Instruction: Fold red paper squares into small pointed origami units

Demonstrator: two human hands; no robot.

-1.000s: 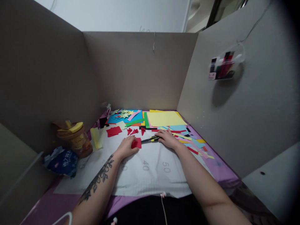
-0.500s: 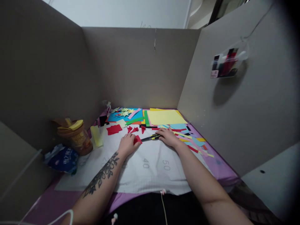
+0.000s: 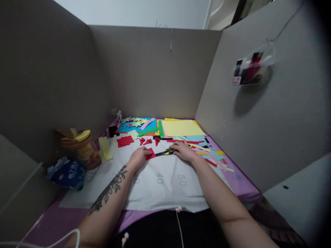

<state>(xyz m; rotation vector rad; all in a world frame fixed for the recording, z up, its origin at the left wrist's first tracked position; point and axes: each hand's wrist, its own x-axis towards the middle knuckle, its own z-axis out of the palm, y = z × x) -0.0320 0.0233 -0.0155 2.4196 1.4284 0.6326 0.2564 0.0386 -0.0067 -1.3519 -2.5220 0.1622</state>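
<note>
My left hand (image 3: 138,157) is closed at the near left of a small red paper piece (image 3: 150,154), its fingertips on the edge. My right hand (image 3: 182,151) is curled over the handles of black-and-yellow scissors (image 3: 163,152), which lie low over the white sheet with their tips pointing left at the red piece. Just beyond my hands are small folded red scraps (image 3: 147,141). A stack of red paper squares (image 3: 125,141) lies farther left.
Cut paper stars (image 3: 137,121) lie on blue paper at the back left. Yellow sheets (image 3: 183,128) are at the back right, with coloured strips (image 3: 214,156) nearer. A brown tub (image 3: 85,151) and a blue packet (image 3: 67,172) stand left. Grey panels (image 3: 155,75) enclose the table.
My left fingers have shifted slightly, and more of the red paper piece shows. My right hand stays at the scissors. The whole view has moved a little.
</note>
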